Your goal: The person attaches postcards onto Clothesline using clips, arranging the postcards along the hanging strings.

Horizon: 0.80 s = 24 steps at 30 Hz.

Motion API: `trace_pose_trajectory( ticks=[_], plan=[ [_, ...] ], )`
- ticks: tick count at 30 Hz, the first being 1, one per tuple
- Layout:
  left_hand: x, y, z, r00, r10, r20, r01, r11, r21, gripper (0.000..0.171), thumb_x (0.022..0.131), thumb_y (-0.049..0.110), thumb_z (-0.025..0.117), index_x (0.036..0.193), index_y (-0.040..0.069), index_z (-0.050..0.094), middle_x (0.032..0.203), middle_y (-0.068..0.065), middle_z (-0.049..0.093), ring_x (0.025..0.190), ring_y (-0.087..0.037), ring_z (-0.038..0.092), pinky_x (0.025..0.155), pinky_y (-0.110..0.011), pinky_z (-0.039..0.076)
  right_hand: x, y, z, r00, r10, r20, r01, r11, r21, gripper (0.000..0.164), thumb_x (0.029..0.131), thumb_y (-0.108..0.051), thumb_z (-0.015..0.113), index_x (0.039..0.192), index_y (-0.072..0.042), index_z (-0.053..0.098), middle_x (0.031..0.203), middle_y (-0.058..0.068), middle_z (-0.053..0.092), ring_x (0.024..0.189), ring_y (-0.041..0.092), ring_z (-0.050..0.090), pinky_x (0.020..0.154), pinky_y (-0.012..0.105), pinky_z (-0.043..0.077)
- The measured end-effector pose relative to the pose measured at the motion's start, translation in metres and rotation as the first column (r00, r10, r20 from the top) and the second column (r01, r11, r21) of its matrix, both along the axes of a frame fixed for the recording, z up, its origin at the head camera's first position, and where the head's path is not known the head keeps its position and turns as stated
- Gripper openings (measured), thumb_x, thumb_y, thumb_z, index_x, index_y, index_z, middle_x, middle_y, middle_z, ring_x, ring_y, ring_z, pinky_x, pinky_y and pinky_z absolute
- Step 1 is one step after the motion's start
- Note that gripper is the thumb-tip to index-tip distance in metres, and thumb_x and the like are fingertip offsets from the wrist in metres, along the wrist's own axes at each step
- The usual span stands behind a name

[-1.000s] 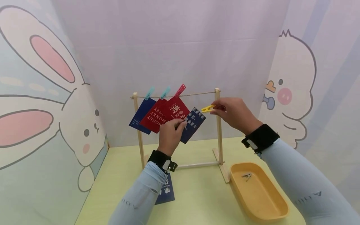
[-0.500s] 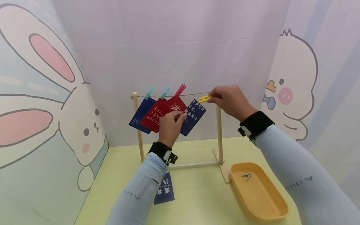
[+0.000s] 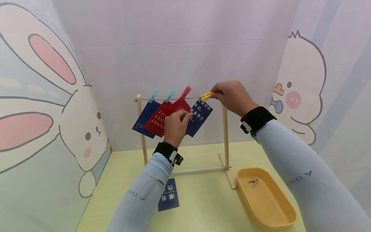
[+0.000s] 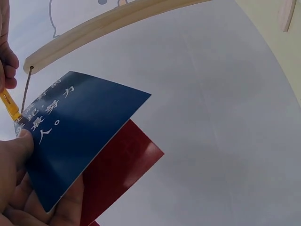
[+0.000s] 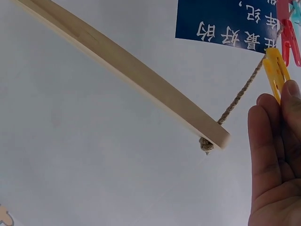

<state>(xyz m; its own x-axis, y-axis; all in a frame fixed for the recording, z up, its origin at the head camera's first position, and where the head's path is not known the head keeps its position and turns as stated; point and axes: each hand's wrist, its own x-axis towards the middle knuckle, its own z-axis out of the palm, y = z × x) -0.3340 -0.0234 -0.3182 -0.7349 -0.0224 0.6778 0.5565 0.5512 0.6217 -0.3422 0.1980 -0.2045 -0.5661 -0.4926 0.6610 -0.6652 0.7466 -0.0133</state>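
My left hand (image 3: 175,128) pinches a blue card (image 3: 200,116) with white writing by its left edge, thumb in front in the left wrist view. The card's upper corner is up at the twine (image 5: 241,94). My right hand (image 3: 233,96) pinches a yellow clothespin (image 3: 207,95), whose tip meets that upper corner at the twine. Whether its tip has closed over both card and twine is too small to tell. To the left, a red card (image 3: 181,105) hangs from a red clothespin (image 3: 185,92), partly behind my left hand.
A wooden frame (image 3: 225,138) carries the twine. Another red card (image 3: 156,122) and a dark blue card (image 3: 144,117) hang on light blue clothespins (image 3: 170,94). A blue card (image 3: 169,196) lies on the table. The yellow tray (image 3: 269,206) at right holds a grey clothespin (image 3: 253,181).
My right hand has moved up and left with the yellow clothespin, from beside the card to its upper corner. My left hand has raised the blue card to the twine.
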Motion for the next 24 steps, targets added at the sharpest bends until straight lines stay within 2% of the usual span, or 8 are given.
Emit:
trace_pose_trajectory(
  ticks=[9,17,24],
  plan=[
    [-0.003,0.001,0.003,1.000,0.007,0.004,-0.007,1.000,0.001,0.024,0.090,0.037,0.062,0.100,0.017,0.072,0.090,0.005,0.070,0.068,-0.003,0.057,0.062,-0.026,0.056,-0.007,-0.006,0.005,1.000,-0.013,-0.020,0.013,1.000,0.020,0.020,0.084,-0.020,0.070,0.101,-0.009,0.072,0.087,0.002,0.069,0.072,0.010,0.056,0.071,0.031,0.056],
    [-0.003,0.000,0.004,1.000,0.000,0.021,0.000,1.000,0.007,0.024,0.090,0.036,0.063,0.100,0.016,0.072,0.090,0.005,0.070,0.068,-0.005,0.057,0.062,-0.028,0.057,-0.010,-0.010,0.009,0.999,-0.029,0.030,0.028,0.999,0.036,0.019,0.086,-0.019,0.069,0.103,-0.010,0.072,0.089,0.003,0.069,0.075,0.012,0.057,0.075,0.031,0.055],
    [-0.003,0.000,0.004,0.999,0.011,0.031,-0.011,1.000,0.005,0.023,0.090,0.034,0.064,0.099,0.016,0.072,0.088,0.004,0.070,0.066,-0.004,0.057,0.061,-0.026,0.056,-0.014,-0.013,0.012,0.997,-0.046,0.066,0.042,0.997,0.063,0.019,0.088,-0.019,0.067,0.105,-0.011,0.071,0.091,0.003,0.069,0.076,0.013,0.056,0.076,0.031,0.055]
  ],
)
